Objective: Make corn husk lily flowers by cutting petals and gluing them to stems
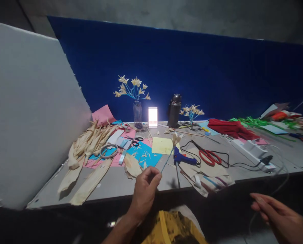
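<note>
My left hand [146,186] is closed in a pinch round the blue stem of a cream husk flower [176,139], held upright above the table's front edge. Just behind the flower lies a blue glue gun [185,158] with a black cord. At the lower right, past the table edge, my right hand [275,211] has thumb and fingers pressed together; whatever is in them, if anything, is too small to make out. Red-handled scissors [210,157] rest right of the glue gun. Blue paper [148,154] with husk scraps lies left of the flower.
Dried corn husks [90,145] and a tape roll [109,151] cover the left. Behind stand a glass vase [137,113] of husk flowers, a glowing upright object [152,117], a dark flask [174,111] and a smaller bouquet [192,112]. A power strip [253,154] and red cloth [234,128] lie right.
</note>
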Available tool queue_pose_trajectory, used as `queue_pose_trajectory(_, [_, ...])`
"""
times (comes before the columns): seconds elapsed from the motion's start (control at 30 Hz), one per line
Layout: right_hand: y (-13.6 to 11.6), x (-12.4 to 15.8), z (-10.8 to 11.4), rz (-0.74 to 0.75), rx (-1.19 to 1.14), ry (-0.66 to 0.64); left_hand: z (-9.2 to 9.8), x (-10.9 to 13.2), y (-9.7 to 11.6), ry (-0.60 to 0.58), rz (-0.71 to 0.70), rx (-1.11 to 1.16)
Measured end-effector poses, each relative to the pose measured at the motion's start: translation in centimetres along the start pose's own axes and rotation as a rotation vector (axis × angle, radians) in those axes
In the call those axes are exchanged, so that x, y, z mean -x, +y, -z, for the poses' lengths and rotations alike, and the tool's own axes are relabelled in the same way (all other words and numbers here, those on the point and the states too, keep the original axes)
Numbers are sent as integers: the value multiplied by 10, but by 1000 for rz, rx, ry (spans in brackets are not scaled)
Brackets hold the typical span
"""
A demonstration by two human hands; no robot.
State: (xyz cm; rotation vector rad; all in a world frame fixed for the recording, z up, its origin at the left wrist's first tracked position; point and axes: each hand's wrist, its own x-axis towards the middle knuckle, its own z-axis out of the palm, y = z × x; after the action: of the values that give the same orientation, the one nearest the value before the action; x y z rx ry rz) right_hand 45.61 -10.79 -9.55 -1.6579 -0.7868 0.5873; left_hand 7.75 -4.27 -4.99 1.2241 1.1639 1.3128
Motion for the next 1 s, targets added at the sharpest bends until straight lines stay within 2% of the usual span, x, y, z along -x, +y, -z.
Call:
queue_pose_trajectory(0.1, [7, 3, -6, -80, -87, -162, 2, -3, -13, 134, -241, -214])
queue_pose_trajectory(0.17, [10, 3, -9, -78, -119, -228, 4, -5, -20, 198, -375, -303])
queue_pose_trajectory(0.27, [16, -1, -10, -112, -133, -149, 8, -5, -25, 262, -534, -389])
queue_pose_trajectory(0.37, [23, -9, -8, -120, -4, -70, 13, -2, -27, 302, -581, -413])
queue_pose_trajectory(0.6, [42, -26, -10, -56, 220, -81, 22, -2, -31, 294, -325, -292])
queue_pose_trajectory(0.8, [38, -20, -21, -15, 373, -129, 24, -5, -26, 265, -172, -78])
queue_pose_trajectory(1.0, [49, -20, -25, -52, 380, -196, 24, -4, -26, 162, 50, 171])
